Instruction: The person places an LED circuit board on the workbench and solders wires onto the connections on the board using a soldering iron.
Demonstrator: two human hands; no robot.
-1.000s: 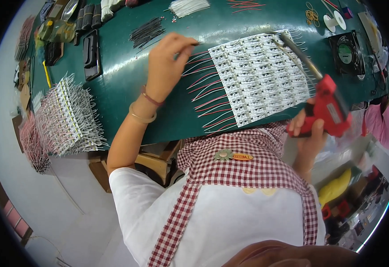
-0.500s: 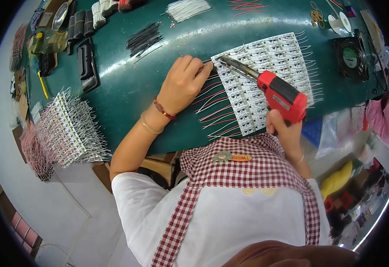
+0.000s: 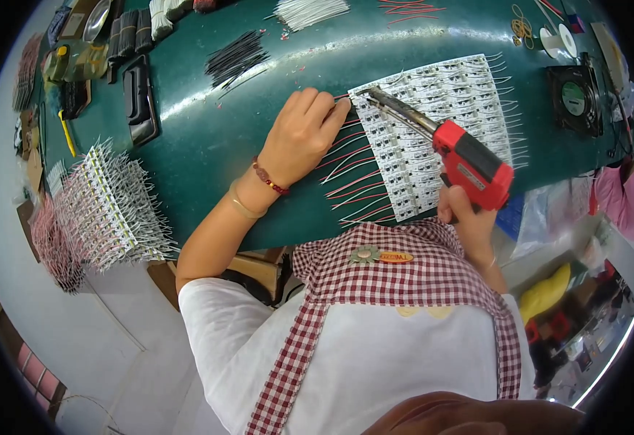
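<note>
A white panel of small circuit boards [image 3: 433,134] lies on the green table, with red and white wires [image 3: 347,190] sticking out from its left side and white ones from its right. My right hand [image 3: 469,217] is wrapped round the handle of a red and black soldering gun [image 3: 476,163]. The gun's metal tip points at the panel's upper left corner; whether it touches is too small to tell. Just left of that corner, my left hand [image 3: 306,130] is closed in a pinch on a thin red wire [image 3: 342,96]. The fingertips partly hide this wire.
Black wires [image 3: 236,59] and white wires [image 3: 310,10] lie in piles beyond my hands. A stack of wired boards [image 3: 117,206] stands at the left edge. On the right are a black fan [image 3: 574,98] and a white spool [image 3: 560,42]. A black case [image 3: 139,98] sits at left.
The soldering gun in my right hand has shifted slightly right and toward me. My left hand stays by the panel's corner, nearly still. The whole view has moved a little.
</note>
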